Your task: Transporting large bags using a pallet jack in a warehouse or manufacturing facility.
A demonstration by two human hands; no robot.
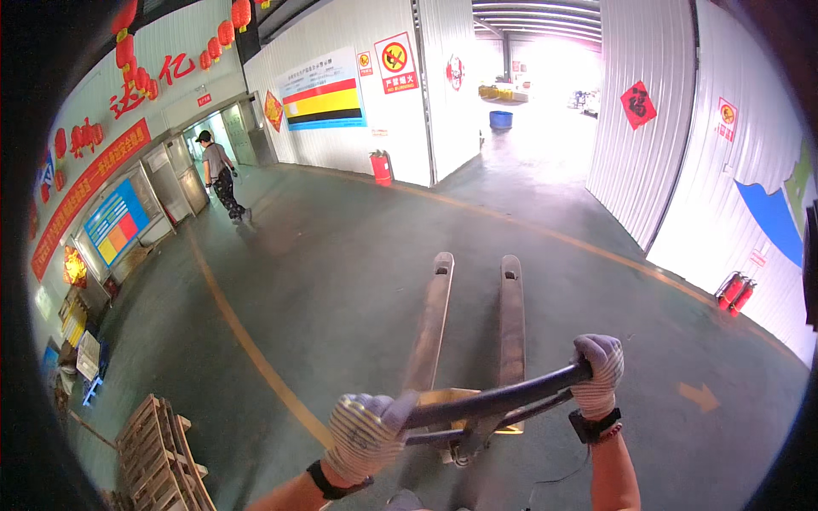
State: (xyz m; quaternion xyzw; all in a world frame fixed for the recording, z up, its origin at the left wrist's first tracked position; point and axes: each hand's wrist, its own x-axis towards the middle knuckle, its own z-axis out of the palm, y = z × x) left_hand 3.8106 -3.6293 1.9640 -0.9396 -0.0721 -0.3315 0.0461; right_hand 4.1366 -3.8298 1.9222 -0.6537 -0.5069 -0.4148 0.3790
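Note:
Both my hands wear striped knit work gloves and grip the black handle (pixel 490 404) of a pallet truck. My left hand (pixel 368 434) is wrapped round the handle's left end. Round its right end, a little farther off, closes my right hand (pixel 599 373). Beyond the handle the truck's two long forks (pixel 512 319) point away over the floor with nothing on them. Part of the truck's yellow body (pixel 449 397) shows beneath the handle. Each wrist carries a dark band.
Wooden pallets (pixel 160 456) stand at the lower left. A person (pixel 220 175) walks near the far-left doorway. Fire extinguishers stand by the wall, one red one (pixel 381 167) ahead and red ones (pixel 734 294) at right. Through the bright opening sits a blue tub (pixel 501 120). Yellow lines (pixel 247 336) cross the green floor.

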